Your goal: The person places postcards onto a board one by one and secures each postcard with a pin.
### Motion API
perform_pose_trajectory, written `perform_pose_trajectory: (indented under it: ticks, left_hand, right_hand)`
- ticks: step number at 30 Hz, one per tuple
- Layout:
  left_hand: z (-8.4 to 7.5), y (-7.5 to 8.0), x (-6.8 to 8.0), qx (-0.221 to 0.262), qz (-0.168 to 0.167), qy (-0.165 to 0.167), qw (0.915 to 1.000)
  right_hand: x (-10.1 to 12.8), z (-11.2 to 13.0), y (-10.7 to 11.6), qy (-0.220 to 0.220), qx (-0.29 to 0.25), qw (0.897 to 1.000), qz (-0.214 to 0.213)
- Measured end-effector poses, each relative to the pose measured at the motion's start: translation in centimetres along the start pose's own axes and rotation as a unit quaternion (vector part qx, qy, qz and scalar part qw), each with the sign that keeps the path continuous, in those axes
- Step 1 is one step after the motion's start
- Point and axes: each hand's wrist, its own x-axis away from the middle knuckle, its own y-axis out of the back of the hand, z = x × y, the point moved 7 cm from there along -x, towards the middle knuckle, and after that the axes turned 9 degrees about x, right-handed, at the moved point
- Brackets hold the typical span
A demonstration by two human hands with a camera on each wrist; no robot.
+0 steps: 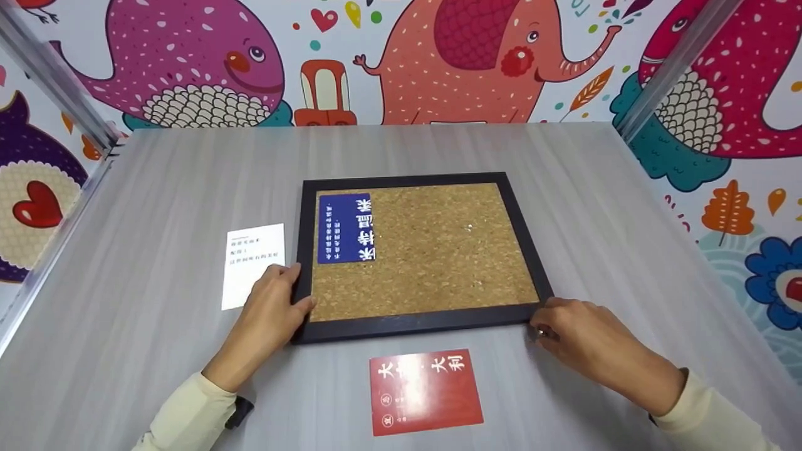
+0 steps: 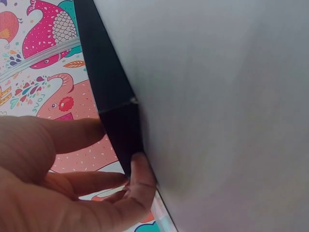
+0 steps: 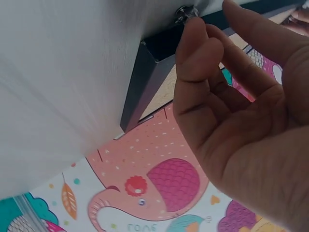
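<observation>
A cork board [image 1: 432, 269] in a black frame [image 1: 401, 324] lies on the table, with a blue card [image 1: 343, 235] at its upper left. Small shiny clear pins [image 1: 468, 227] stand on the cork at the right. The left hand [image 1: 272, 307] grips the frame's left side near the lower corner, thumb on top; its wrist view shows the fingers around the black edge [image 2: 104, 72]. By the lower right corner, the right hand [image 1: 583, 332] has curled fingers around a small clear shiny thing [image 3: 186, 13], mostly hidden by the fingers.
A red card [image 1: 429, 401] with white characters lies in front of the board. To the left is a white card [image 1: 241, 275] with dark print, partly behind the left hand. Walls with printed animals [image 1: 476, 62] enclose the grey table [image 1: 156, 219].
</observation>
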Motion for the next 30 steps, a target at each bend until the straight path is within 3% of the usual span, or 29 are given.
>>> perform_pose_trajectory:
  ticks: [6, 12, 23, 30]
  left_hand:
    - [0.1, 0.1, 0.0, 0.002, -0.001, -0.005, 1.0]
    - [-0.1, 0.1, 0.1, 0.004, -0.004, -0.01, 0.9999]
    - [0.3, 0.1, 0.0, 0.005, -0.018, -0.017, 0.9997]
    - [0.0, 0.1, 0.1, 0.009, -0.002, -0.009, 0.9999]
  right_hand:
    - [0.5, 0.9, -0.2, 0.022, 0.095, 0.993, -0.067]
    - [0.8, 1.4, -0.7, 0.025, 0.134, 0.986, -0.096]
    - [0.9, 2.0, -1.1, 0.039, 0.16, 0.976, -0.14]
    - [1.0, 1.9, -0.8, 0.034, 0.144, 0.976, -0.162]
